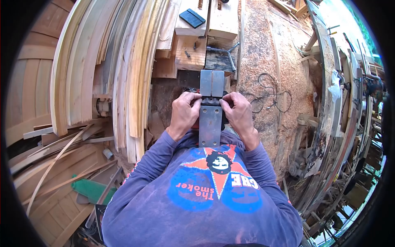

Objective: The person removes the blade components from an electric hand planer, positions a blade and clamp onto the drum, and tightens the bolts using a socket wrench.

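An electric hand planer [210,127] lies upside down in front of my chest, its metal sole plates facing up. Between the front and rear plates its dark cutter drum [211,101] shows. My left hand [185,112] is closed, thumb and fingertips pinched at the drum's left end. At the right end my right hand [239,114] pinches in the same way. Whether a blade sits under the fingertips is hidden. Beyond the planer, a three-armed socket wrench [225,52] rests on a dark wood block. Two small bolts [187,54] are on the lighter block beside it.
A small dark flat case [192,18] lies on a pale timber [224,22] at the top. Long boards [135,74] stand stacked on the left. Sawdust [263,45] covers the ground to the right, where a black cord [269,95] lies looped. More timber [329,136] lines the right side.
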`<act>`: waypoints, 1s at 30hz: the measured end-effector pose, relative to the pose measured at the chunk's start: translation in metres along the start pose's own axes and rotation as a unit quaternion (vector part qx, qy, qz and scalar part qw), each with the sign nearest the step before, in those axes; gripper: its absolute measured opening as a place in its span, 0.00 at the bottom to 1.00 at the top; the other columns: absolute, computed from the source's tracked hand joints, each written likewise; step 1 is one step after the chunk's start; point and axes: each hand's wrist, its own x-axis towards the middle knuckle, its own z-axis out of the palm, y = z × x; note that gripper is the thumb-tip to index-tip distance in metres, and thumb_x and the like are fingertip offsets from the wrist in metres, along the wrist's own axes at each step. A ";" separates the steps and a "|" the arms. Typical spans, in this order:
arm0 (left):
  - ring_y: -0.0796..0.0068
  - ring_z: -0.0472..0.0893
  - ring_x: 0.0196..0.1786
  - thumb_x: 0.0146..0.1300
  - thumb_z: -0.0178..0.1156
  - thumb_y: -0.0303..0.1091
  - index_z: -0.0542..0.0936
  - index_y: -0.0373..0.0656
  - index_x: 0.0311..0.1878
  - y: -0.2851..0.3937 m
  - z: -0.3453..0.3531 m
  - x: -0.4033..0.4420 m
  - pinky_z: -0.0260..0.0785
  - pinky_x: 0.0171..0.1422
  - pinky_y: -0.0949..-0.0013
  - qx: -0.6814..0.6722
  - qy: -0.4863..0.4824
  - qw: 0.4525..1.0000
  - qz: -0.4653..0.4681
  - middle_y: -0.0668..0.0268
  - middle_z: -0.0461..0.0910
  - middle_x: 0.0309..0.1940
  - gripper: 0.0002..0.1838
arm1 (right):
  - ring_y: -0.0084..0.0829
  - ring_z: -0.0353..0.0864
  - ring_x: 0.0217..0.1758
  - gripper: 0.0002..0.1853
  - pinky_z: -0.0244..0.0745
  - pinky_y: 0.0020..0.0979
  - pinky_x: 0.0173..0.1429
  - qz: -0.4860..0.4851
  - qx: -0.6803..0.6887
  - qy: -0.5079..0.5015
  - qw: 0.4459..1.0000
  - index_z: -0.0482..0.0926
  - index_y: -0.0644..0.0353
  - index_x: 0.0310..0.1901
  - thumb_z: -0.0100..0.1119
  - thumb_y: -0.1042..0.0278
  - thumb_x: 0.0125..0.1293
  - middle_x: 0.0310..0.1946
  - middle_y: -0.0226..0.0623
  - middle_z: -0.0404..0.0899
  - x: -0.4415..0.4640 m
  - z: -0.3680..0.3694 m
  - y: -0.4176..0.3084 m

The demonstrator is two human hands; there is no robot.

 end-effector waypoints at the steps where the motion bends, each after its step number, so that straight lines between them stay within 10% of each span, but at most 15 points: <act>1: 0.62 0.90 0.43 0.66 0.71 0.25 0.90 0.34 0.45 0.000 0.000 0.000 0.81 0.48 0.65 -0.006 0.000 1.000 -0.006 0.53 0.89 0.41 0.07 | 0.49 0.86 0.42 0.06 0.80 0.47 0.49 0.003 0.009 -0.001 1.000 0.84 0.62 0.36 0.71 0.71 0.65 0.35 0.46 0.85 0.000 0.000 0.000; 12: 0.68 0.89 0.42 0.67 0.72 0.27 0.90 0.35 0.47 0.010 -0.017 0.018 0.80 0.47 0.66 -0.081 0.042 0.993 -0.077 0.57 0.89 0.40 0.08 | 0.48 0.87 0.42 0.06 0.80 0.45 0.50 0.036 0.066 0.038 0.996 0.85 0.64 0.39 0.71 0.70 0.68 0.36 0.46 0.86 0.010 -0.008 -0.013; 16: 0.63 0.87 0.44 0.70 0.71 0.30 0.90 0.38 0.53 -0.006 -0.027 0.070 0.80 0.50 0.63 0.039 0.122 0.992 0.008 0.56 0.87 0.42 0.11 | 0.48 0.87 0.46 0.07 0.82 0.45 0.53 -0.131 0.020 0.113 0.985 0.86 0.62 0.49 0.66 0.73 0.72 0.41 0.49 0.87 0.071 -0.002 -0.028; 26: 0.54 0.82 0.55 0.68 0.65 0.28 0.90 0.41 0.52 -0.039 -0.007 0.125 0.75 0.64 0.56 0.173 0.083 0.971 0.145 0.56 0.86 0.47 0.12 | 0.46 0.84 0.59 0.10 0.79 0.43 0.66 -0.247 -0.218 -0.120 0.937 0.88 0.58 0.47 0.60 0.73 0.68 0.49 0.47 0.86 0.193 0.052 -0.036; 30: 0.55 0.86 0.49 0.70 0.65 0.26 0.89 0.38 0.51 -0.024 -0.016 0.092 0.78 0.58 0.57 0.094 0.078 0.984 0.127 0.54 0.87 0.44 0.09 | 0.48 0.83 0.59 0.09 0.79 0.44 0.66 -0.230 -0.173 -0.063 0.955 0.88 0.60 0.45 0.59 0.74 0.68 0.49 0.48 0.86 0.188 0.062 -0.017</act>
